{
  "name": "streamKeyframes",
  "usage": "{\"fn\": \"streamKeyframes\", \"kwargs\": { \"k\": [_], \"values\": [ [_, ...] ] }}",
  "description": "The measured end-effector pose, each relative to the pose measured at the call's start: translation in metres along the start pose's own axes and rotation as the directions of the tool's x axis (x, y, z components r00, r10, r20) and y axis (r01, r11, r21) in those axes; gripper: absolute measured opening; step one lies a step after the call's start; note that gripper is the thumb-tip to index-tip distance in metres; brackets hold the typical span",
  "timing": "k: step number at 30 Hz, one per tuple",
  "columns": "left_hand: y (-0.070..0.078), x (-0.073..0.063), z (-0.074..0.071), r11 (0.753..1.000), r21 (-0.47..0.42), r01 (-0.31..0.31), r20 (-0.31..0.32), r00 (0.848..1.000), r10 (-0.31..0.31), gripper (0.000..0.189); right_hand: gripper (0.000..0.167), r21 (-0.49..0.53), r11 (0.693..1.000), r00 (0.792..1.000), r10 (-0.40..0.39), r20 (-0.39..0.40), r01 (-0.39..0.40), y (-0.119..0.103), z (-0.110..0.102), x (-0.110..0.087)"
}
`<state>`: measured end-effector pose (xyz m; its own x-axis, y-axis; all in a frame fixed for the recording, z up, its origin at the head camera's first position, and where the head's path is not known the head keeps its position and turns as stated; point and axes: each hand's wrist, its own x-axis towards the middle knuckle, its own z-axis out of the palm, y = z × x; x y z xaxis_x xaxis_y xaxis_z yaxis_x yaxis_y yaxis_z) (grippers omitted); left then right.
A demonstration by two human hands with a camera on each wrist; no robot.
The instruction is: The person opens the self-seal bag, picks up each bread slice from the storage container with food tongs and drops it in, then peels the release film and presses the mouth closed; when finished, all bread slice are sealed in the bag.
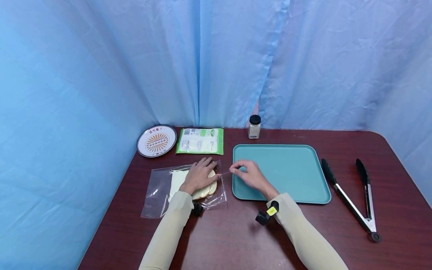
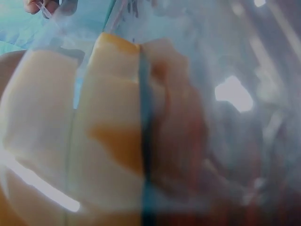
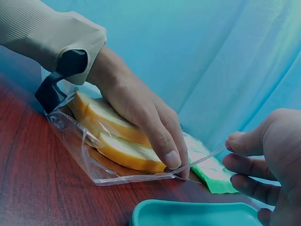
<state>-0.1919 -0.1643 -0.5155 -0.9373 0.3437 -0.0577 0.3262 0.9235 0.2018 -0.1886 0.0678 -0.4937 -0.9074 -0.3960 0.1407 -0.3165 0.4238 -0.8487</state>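
A clear plastic bag point(image 1: 158, 187) lies on the table with slices of bread point(image 3: 131, 153) inside, yellow-brown at the crust. My left hand point(image 1: 200, 175) rests flat on top of the bread, fingers spread, its thumb at the bag's right edge. Between thumb and fingertips my right hand point(image 1: 249, 174) pinches a thin clear plastic strip point(image 3: 214, 153), which runs taut to the bag's edge by the left thumb. The left wrist view shows the bread close up through the shiny plastic, blurred.
A teal tray point(image 1: 280, 172) lies right of the bag, partly under the right hand. Black-tipped tongs point(image 1: 351, 204) lie spread beyond it. At the back stand a black-lidded jar point(image 1: 254, 127), a green-and-white packet point(image 1: 200, 141) and a patterned plate point(image 1: 156, 141). Blue curtains point(image 1: 216, 63) surround the table.
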Motion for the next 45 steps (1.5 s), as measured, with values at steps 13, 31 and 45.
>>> {"fn": "streamKeyframes", "kwargs": {
  "k": [13,31,45],
  "values": [
    [-0.001,0.000,0.000,1.000,-0.007,-0.010,-0.008,1.000,0.010,0.064,0.015,0.012,1.000,1.000,-0.027,-0.004,0.027,-0.016,-0.007,-0.011],
    [-0.001,-0.002,-0.001,0.999,-0.028,-0.020,-0.015,1.000,0.019,0.064,0.012,0.012,0.989,0.982,-0.147,-0.117,0.150,-0.037,-0.025,-0.024],
    [0.001,-0.002,-0.003,0.999,-0.029,-0.013,0.001,1.000,0.013,0.066,0.010,0.009,0.973,0.956,-0.227,-0.189,0.232,-0.064,-0.038,-0.035]
  ]
}}
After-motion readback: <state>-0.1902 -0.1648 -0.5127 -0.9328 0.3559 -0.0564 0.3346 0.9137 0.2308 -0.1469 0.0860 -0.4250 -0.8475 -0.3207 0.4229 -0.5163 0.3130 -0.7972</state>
